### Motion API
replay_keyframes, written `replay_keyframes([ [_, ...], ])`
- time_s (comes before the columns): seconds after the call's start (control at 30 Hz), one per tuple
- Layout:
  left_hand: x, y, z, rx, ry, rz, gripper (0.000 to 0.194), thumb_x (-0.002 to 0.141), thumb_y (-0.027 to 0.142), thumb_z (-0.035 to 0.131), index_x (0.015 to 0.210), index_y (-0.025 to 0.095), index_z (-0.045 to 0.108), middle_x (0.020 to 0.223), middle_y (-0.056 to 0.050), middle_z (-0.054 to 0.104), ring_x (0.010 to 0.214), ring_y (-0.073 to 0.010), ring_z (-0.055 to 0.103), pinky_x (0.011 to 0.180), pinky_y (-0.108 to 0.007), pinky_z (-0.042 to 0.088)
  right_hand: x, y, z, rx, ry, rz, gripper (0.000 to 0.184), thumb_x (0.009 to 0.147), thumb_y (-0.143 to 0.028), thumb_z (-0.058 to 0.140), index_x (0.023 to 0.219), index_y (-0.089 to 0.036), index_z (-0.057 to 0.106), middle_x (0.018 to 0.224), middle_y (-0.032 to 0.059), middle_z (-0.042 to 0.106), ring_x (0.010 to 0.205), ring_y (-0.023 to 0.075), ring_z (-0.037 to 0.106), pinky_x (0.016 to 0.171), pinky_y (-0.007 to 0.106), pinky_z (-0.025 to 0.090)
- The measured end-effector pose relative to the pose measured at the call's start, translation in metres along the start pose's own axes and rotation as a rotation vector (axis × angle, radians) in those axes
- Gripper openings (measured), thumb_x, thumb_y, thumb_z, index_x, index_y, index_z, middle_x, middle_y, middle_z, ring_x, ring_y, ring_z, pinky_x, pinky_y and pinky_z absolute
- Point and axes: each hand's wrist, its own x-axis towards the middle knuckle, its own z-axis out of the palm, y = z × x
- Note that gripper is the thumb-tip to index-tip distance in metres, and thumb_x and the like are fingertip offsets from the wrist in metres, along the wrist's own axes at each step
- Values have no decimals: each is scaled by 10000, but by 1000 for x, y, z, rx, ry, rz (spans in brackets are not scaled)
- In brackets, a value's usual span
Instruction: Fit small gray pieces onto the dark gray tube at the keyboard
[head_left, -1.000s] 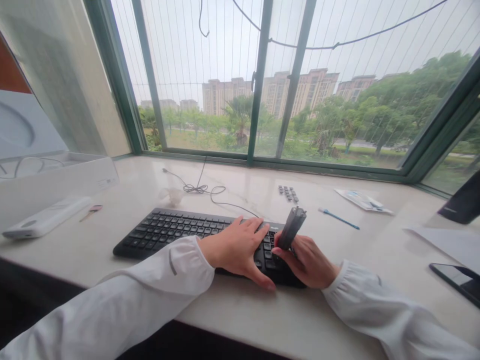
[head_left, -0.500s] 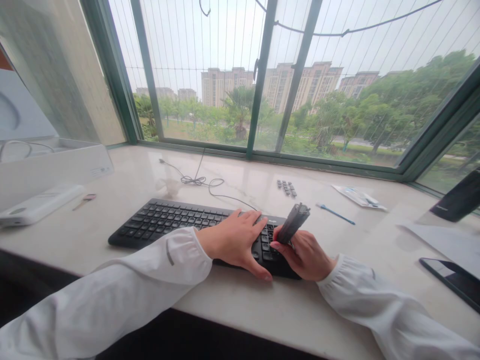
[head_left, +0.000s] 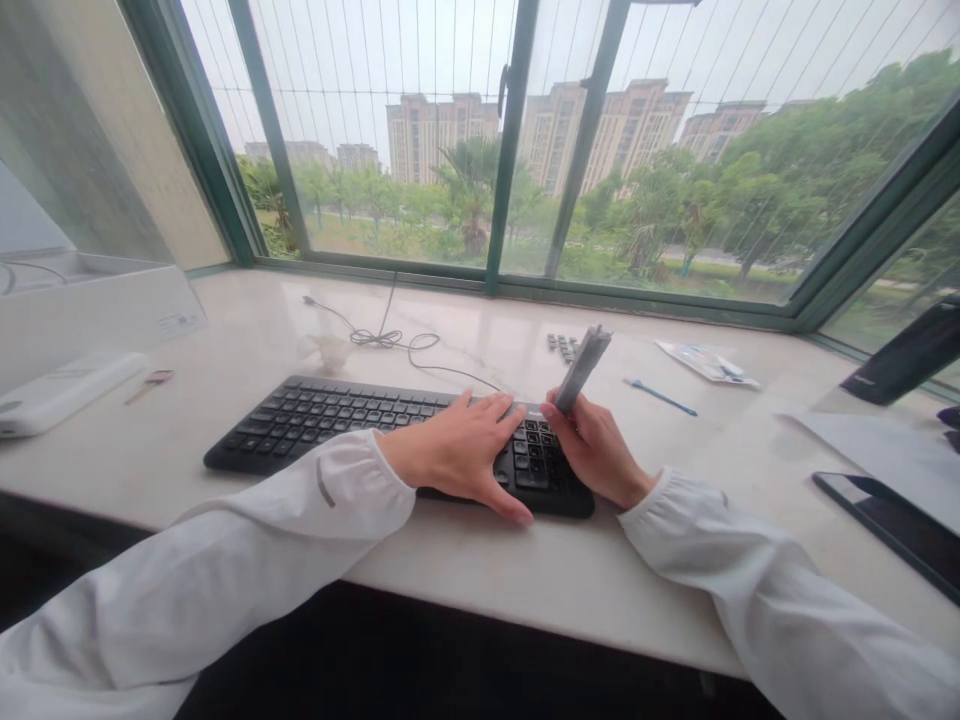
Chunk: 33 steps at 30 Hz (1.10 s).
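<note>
A black keyboard (head_left: 330, 412) lies at a slant on the pale countertop. My left hand (head_left: 457, 445) rests flat across its right half, fingers spread and thumb over the front edge. Pinched upright in my right hand (head_left: 600, 455) is a long dark grey tool (head_left: 583, 368) with a notched upper end. Its lower end is hidden by my fingers, over the upper part of the number pad (head_left: 531, 458). Some key positions there look bare of caps. Loose keycaps (head_left: 561, 347) lie in rows behind the tool, which partly covers them.
To the right lie a thin blue stick (head_left: 664, 397), a clear packet (head_left: 709, 362), white paper (head_left: 862, 440) and a phone (head_left: 892, 525). The keyboard cable (head_left: 382, 339) coils behind. At left are a white box (head_left: 97, 310), a white device (head_left: 71, 390) and a small key-like item (head_left: 150, 385).
The view has tilted down slightly. My right hand and the dark grey tool have moved up the number pad, away from me. My left hand stays on the keyboard.
</note>
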Motion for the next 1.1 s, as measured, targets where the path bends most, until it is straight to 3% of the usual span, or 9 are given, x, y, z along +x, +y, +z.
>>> replay_keyframes([
  [0.17, 1, -1, -4, -9, -55, -15, 1169, 654, 898, 438, 1505, 133, 198, 1503, -205, 338, 1369, -391, 330, 1136, -510, 191, 1, -3, -3, -12, 11, 34, 245, 975, -420, 458, 898, -195, 517, 726, 2, 596, 615, 138, 531, 621, 274, 429],
  [0.33, 6, -11, -1, -54, -118, -25, 1006, 729, 783, 514, 1517, 246, 193, 1537, -65, 295, 1396, -352, 295, 1166, -453, 216, 2, -1, -4, -34, -3, 99, 355, 986, -466, 438, 930, -141, 569, 712, -12, 538, 636, 90, 449, 640, 255, 384],
  [0.47, 6, -13, -4, -55, -136, -30, 928, 765, 755, 504, 1509, 273, 231, 1517, 0, 304, 1407, -313, 289, 1179, -429, 225, 2, 5, -4, -24, 24, 91, 454, 977, -543, 382, 967, -132, 575, 750, 9, 552, 676, 95, 482, 691, 277, 411],
  [0.57, 4, -7, -10, -40, -129, -49, 986, 750, 773, 510, 1511, 208, 236, 1482, -34, 361, 1388, -304, 321, 1172, -446, 242, 1, 10, -4, -24, 29, 86, 469, 968, -584, 362, 974, -164, 570, 763, 24, 571, 697, 120, 540, 716, 284, 433],
  [0.67, 0, 1, -14, -26, -110, -39, 1056, 742, 806, 477, 1499, 108, 245, 1454, -106, 409, 1350, -300, 371, 1145, -474, 283, 0, 14, -5, -44, 28, 75, 446, 972, -591, 342, 1013, -205, 561, 792, 38, 594, 766, 164, 591, 768, 305, 445],
  [0.77, -7, 9, -16, -9, -70, -20, 1030, 761, 803, 453, 1479, 87, 278, 1455, -117, 420, 1333, -267, 392, 1129, -455, 313, 0, 14, -6, -72, 9, 61, 408, 982, -577, 335, 1032, -236, 554, 818, 43, 608, 829, 194, 610, 802, 315, 443],
  [0.93, -20, 27, -15, 1, 25, -100, 828, 797, 715, 525, 1365, 117, 458, 1363, -85, 527, 1323, -214, 384, 1120, -397, 331, 1, 9, -7, -69, 27, 61, 267, 976, -465, 455, 907, -241, 580, 755, 26, 579, 734, 172, 571, 742, 309, 457],
  [1.1, -48, 39, -14, 55, 120, -111, 592, 855, 579, 541, 1296, 184, 540, 1292, -47, 581, 1289, -217, 444, 1071, -422, 384, 0, 7, -8, -15, 68, 21, 221, 943, -342, 515, 864, -166, 624, 700, 14, 552, 666, 129, 531, 713, 305, 445],
])
